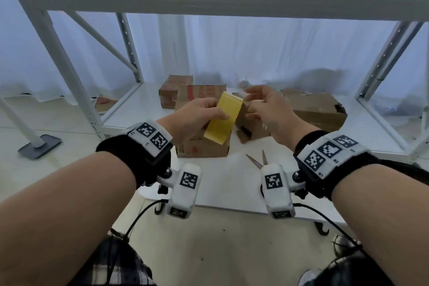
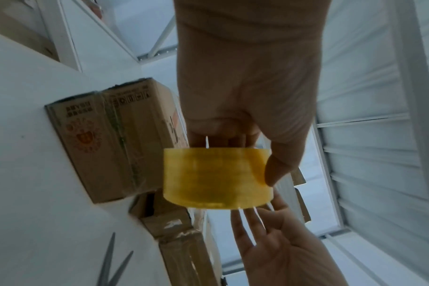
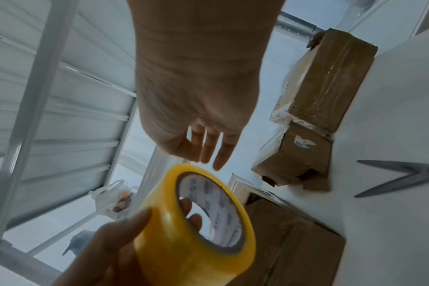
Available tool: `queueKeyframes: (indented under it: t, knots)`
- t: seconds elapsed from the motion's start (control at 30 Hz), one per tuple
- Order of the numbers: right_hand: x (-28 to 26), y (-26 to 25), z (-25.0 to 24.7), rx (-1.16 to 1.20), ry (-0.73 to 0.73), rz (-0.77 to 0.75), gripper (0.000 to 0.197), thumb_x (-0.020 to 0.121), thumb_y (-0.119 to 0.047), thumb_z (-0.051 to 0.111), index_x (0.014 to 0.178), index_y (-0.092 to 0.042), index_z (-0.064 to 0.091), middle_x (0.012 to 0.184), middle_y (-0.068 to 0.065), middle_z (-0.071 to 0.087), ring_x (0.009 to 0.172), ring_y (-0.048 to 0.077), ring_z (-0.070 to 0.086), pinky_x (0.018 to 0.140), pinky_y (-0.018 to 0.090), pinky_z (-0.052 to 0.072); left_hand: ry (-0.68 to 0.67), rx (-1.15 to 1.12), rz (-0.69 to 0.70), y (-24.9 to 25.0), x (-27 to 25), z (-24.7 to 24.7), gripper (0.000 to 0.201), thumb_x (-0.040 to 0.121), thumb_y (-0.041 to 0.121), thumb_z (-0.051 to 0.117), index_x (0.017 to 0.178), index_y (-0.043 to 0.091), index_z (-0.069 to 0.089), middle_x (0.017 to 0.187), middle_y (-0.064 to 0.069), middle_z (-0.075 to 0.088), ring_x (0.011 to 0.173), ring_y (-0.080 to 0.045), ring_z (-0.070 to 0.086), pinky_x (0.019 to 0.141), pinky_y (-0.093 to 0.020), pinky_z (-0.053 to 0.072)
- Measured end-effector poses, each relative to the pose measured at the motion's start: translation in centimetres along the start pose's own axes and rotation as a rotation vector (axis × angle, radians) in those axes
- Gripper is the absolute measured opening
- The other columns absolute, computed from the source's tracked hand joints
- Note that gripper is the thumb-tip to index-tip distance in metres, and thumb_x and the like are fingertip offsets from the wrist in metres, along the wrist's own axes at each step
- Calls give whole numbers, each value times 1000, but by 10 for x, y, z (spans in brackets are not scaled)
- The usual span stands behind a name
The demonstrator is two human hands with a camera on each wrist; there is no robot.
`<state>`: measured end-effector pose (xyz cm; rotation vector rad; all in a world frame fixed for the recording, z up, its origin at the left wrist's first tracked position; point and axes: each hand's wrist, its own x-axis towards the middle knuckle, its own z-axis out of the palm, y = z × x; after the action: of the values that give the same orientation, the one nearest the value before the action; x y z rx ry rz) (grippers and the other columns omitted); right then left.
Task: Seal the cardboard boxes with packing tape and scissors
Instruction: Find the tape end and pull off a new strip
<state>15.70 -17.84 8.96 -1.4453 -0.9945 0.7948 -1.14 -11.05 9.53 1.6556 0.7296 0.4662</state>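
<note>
Above the nearest cardboard box [image 1: 202, 146], seen from the head, the left hand [image 1: 197, 116] grips the yellow tape roll [image 1: 224, 118], thumb across its outer band; the right hand [image 1: 267, 109] hovers just right of the roll, fingers loosely spread and holding nothing, so it is the hand nearer the roll's far edge, where I judge the loose tape end must be found. Scissors [image 1: 257, 160] lie on the white shelf [image 1: 220, 181] just right of that box, blades apart. From the left wrist, the tape roll [image 2: 217, 178] shows edge-on beyond the left hand [image 2: 245, 96], fingers through its core, with the right hand [image 2: 277, 249] open beside it; the box [image 2: 105, 145] already carries tape along its seam. From the right wrist, the roll's [image 3: 196, 228] core axis points toward the right hand [image 3: 198, 120], whose straight fingertips [image 3: 218, 162] stop just short of its rim. What the boxes contain cannot be told.
</note>
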Motion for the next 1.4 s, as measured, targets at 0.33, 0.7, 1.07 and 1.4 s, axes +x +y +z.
queueKeyframes:
  t: [0.33,0.7,1.07,1.4]
  knots:
    - [5,18,5,449,-61,350,22,92,-18,45,106,-8,58,110,18,54,97,36,56,72,42,56,-30,62,-5,-5,-5,-5,44,57,9,56,100,-1,61,95,-10,57,93,-25,52,92,-44,43]
    - [5,23,11,132,-31,148,8,95,-16,58,99,-12,63,93,8,66,82,22,62,78,39,55,-11,175,6,-12,10,4,19,92,21,62,97,2,63,82,-5,64,73,-10,61,78,-23,53]
    - [5,20,0,86,44,22,10,89,-2,63,79,-4,63,82,10,65,73,18,68,69,25,59,114,190,12,-8,9,9,26,94,14,47,69,19,42,68,3,44,63,-11,44,64,-22,41]
    - [4,17,2,-451,27,-57,17,100,-18,49,96,-6,60,77,-2,54,75,14,53,82,37,51,100,222,32,-9,8,6,13,90,32,63,89,19,59,91,1,62,84,-15,59,77,-31,49]
